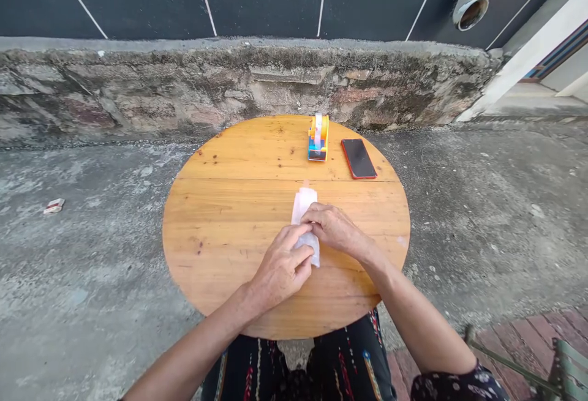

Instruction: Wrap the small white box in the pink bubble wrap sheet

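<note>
On the wooden table (220,205) lies a narrow white folded sheet (305,200), flat at its far end and bunched and slightly see-through at its near end. Whether it is paper or plastic I cannot make out. My left hand (283,260) reaches in from the lower left, thumb and curled fingers gripping the near part of the sheet. From the right, my right hand (333,226) pinches the middle of it, its fingertips meeting those of the left. Fingers cover the part of the sheet between the hands.
A yellow and blue tape dispenser (318,138) with a roll of tape stands near the table's far edge. To its right lies a phone (359,158) with a red edge. Beyond the table runs a stone wall base (184,92); a small litter packet (54,206) lies on the ground.
</note>
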Motion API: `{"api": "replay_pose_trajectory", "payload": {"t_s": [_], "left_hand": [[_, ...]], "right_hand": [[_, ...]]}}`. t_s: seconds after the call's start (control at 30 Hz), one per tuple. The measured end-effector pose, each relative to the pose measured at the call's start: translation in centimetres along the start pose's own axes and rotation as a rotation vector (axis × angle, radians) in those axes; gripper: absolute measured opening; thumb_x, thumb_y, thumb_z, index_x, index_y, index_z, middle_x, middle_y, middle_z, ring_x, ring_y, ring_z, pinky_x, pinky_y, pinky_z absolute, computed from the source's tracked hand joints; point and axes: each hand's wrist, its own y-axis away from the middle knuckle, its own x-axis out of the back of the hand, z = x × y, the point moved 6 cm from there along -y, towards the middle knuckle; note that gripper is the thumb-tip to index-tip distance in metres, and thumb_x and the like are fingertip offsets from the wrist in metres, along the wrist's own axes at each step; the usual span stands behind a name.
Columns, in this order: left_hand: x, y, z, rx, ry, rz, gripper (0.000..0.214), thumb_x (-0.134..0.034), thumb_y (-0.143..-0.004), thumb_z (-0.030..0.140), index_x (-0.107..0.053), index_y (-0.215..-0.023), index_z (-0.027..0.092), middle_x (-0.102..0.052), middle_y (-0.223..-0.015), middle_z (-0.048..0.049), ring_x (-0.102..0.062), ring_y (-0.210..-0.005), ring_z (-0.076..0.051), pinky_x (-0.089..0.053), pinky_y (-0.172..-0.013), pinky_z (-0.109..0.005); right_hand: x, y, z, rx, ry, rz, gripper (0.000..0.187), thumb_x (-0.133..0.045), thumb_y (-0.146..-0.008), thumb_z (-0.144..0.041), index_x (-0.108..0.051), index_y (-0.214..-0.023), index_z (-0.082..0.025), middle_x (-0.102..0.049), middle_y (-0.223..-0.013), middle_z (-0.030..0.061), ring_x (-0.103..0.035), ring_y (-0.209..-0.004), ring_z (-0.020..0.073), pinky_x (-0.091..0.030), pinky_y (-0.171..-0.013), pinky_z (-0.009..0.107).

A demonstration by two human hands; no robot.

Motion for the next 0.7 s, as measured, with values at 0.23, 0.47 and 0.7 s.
{"api": "replay_pose_trajectory", "payload": {"t_s": [0.23, 0.47, 0.7], "left_hand": [[0.2, -0.5, 0.0, -0.020, -0.007, -0.040, 0.017, -0.053, -0.080, 0.004, -0.064, -0.079, 0.016, -0.058, -0.120, -0.0098, -0.052, -0.112, -0.023, -0.049, -0.095, -0.036], [0.4, -0.7, 0.2, -0.018, -0.007, -0.045, 0.017, -0.053, -0.081, 0.003, -0.063, -0.078, 0.017, -0.061, -0.107, -0.0090, -0.055, -0.102, -0.021, -0.052, -0.086, -0.034], [0.5, -0.8, 0.2, -0.003, 0.010, -0.054, 0.018, -0.052, -0.082, 0.005, -0.064, -0.079, 0.017, -0.060, -0.107, -0.0097, -0.056, -0.101, -0.021, -0.053, -0.085, -0.036]], "right_hand": [[-0.2, -0.2, 0.6, -0.073, -0.100, -0.021, 0.028, -0.053, -0.081, -0.003, -0.071, -0.091, -0.022, -0.069, -0.090, 0.0008, -0.063, -0.079, 0.0123, -0.042, -0.072, 0.023], [0.7, 1.2, 0.7, -0.096, -0.202, 0.133, 0.024, -0.051, -0.086, -0.007, -0.068, -0.096, -0.021, -0.070, -0.095, 0.0024, -0.064, -0.084, 0.0141, -0.046, -0.074, 0.026], [1.9, 5.9, -1.4, -0.020, -0.244, 0.156, 0.031, -0.058, -0.086, -0.017, -0.061, -0.117, -0.023, -0.067, -0.116, 0.0060, -0.062, -0.107, 0.0191, -0.048, -0.094, 0.036]]}}
